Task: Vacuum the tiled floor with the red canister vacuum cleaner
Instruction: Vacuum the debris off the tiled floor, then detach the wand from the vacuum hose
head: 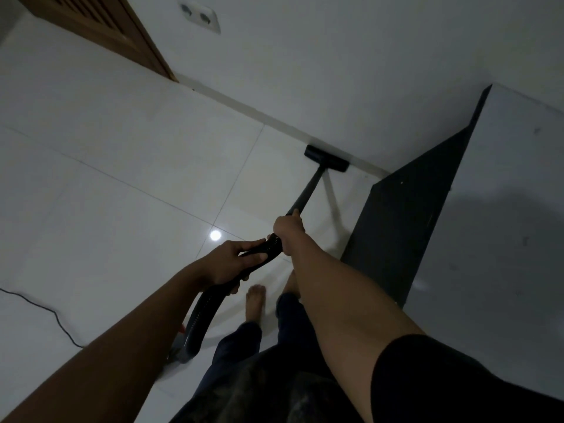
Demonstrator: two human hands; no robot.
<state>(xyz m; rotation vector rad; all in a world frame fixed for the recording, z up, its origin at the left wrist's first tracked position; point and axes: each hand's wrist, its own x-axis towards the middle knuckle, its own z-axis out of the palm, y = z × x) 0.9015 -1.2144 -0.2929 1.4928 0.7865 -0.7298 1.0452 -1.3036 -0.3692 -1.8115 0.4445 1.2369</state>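
Now, right hand (288, 232): I have it clamped round the top of the tube (308, 190); it is the hand nearer the floor head.
Left hand (235, 261): gripping the curved handle (259, 250) just behind, with the hose (198, 315) trailing down.
Tube axis: straight away from my hands, forward and down.
Floor head (326, 158): flat on the tiles (122, 209), against the skirting (274, 119); I judge the next move is back or sideways.

Both bare arms reach forward, left grip (236, 262) curled round the hose (195, 319), right grip (288, 233) clasping the wand (308, 190).
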